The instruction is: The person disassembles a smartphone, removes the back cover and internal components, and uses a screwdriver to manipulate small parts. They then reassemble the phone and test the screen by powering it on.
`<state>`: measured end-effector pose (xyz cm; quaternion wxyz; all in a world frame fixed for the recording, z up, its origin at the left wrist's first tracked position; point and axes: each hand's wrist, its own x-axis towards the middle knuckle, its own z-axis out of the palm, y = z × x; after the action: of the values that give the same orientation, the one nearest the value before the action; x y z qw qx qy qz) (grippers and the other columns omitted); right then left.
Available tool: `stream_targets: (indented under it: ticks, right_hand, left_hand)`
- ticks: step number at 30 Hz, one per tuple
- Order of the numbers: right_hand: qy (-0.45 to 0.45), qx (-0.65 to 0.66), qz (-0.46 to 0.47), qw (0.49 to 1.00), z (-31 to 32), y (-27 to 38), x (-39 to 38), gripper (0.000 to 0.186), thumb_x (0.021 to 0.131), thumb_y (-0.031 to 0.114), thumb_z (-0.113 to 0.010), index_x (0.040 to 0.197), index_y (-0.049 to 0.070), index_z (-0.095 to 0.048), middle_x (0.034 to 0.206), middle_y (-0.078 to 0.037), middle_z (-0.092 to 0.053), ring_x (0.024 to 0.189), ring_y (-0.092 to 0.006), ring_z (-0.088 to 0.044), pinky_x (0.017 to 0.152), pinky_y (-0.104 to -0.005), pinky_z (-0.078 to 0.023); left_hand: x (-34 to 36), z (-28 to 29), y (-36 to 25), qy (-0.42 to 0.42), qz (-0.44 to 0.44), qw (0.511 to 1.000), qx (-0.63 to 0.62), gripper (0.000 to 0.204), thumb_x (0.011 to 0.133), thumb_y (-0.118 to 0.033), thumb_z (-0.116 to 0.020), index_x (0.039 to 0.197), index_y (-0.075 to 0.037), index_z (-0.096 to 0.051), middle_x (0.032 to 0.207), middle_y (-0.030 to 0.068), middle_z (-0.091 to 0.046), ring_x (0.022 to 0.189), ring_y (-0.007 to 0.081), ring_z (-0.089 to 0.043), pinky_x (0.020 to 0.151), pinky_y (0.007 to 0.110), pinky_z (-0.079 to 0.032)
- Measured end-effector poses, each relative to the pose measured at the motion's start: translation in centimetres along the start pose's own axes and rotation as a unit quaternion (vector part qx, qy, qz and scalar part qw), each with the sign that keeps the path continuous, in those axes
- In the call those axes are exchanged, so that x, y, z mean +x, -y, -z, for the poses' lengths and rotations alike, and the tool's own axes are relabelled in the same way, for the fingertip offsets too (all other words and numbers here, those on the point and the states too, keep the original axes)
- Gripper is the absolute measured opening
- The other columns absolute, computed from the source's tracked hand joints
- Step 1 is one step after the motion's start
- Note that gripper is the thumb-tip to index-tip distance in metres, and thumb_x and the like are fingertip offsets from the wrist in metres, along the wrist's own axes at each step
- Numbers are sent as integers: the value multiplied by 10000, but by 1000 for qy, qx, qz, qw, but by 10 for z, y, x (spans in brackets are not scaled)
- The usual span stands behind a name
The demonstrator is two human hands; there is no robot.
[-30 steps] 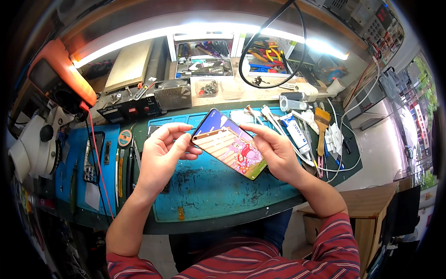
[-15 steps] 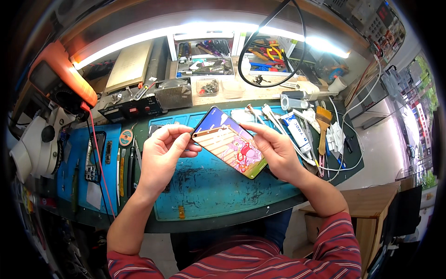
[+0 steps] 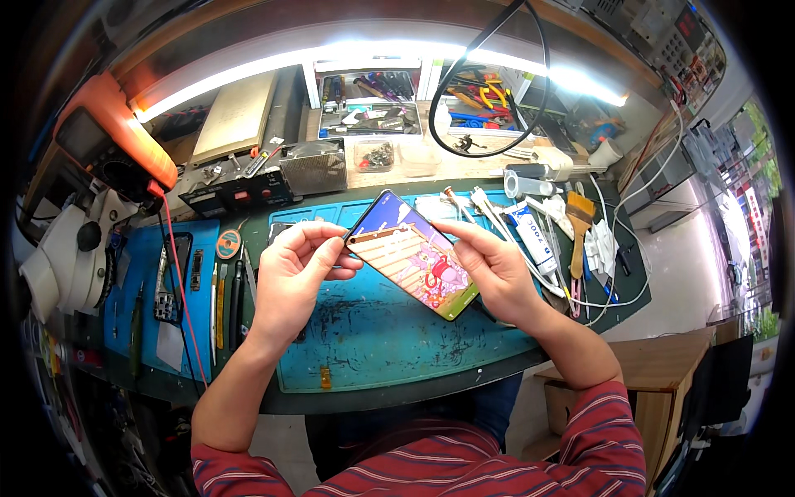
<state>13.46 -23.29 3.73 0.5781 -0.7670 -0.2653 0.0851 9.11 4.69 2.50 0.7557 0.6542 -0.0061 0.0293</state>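
Observation:
A smartphone (image 3: 412, 258) with its screen lit, showing a colourful cartoon picture, is held tilted above the blue work mat (image 3: 373, 356). My left hand (image 3: 291, 277) pinches its left corner between thumb and fingers. On the opposite side, my right hand (image 3: 499, 277) grips the right edge, thumb near the screen's rim and the other fingers partly hidden behind the phone. Under my left hand, a dark object (image 3: 281, 230) on the mat is mostly covered. A small amber piece (image 3: 325, 378) lies near the mat's front edge.
Left, a second mat bears an opened phone frame (image 3: 171, 277); an orange multimeter (image 3: 116, 137) stands behind. Solder wire (image 3: 228, 243) and slim tools lie between the mats. A brush (image 3: 578, 224), white tube (image 3: 532, 236) and cables crowd the right. A black cable loop (image 3: 542, 74) hangs overhead.
The view has shifted very slightly, so the whole scene sits a little to the right. Both hands keep the same hold on the smartphone.

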Motion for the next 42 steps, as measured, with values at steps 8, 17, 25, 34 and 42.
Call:
stream_targets:
  ticks: [8,17,25,34,42]
  right_hand:
    - [-7,8,-3,1000,-2,-6,0,351,1096,86,-491,1419,19,-608,1178,-118,-743,1030,-110,-667,918,-282,-530]
    - [-5,-11,-2,1000,0,-5,0,351,1090,82,-501,1419,27,-612,1171,-119,-748,1019,-111,-674,910,-285,-535]
    - [-6,-9,-5,1000,0,-3,-1,352,1086,74,-509,1417,25,-617,1156,-119,-750,1008,-107,-668,902,-283,-534]
    - [-8,2,-7,1000,0,-4,-1,355,1083,74,-507,1417,23,-616,1157,-128,-750,1000,-112,-670,895,-283,-532]
    - [-6,-4,-8,1000,0,-5,1,362,1083,75,-493,1420,27,-617,1148,-124,-749,990,-108,-666,899,-278,-528]
  left_hand:
    - [-1,-2,-2,-5,4,1000,6,180,1058,-75,-611,1185,49,-639,1035,134,-731,907,183,-751,807,295,-630]
    - [0,-1,0,-5,2,1000,13,183,1057,-82,-617,1185,48,-640,1047,135,-730,911,184,-750,807,296,-631]
    - [0,-1,0,-2,0,1000,14,187,1057,-91,-622,1183,46,-641,1045,131,-730,907,183,-749,808,299,-632]
    - [-1,-2,-1,-10,4,1000,19,188,1057,-95,-622,1180,46,-641,1046,130,-726,907,188,-748,802,303,-633]
    - [0,-2,-3,-14,7,999,34,196,1056,-106,-627,1179,47,-641,1045,129,-720,902,179,-745,793,298,-631]
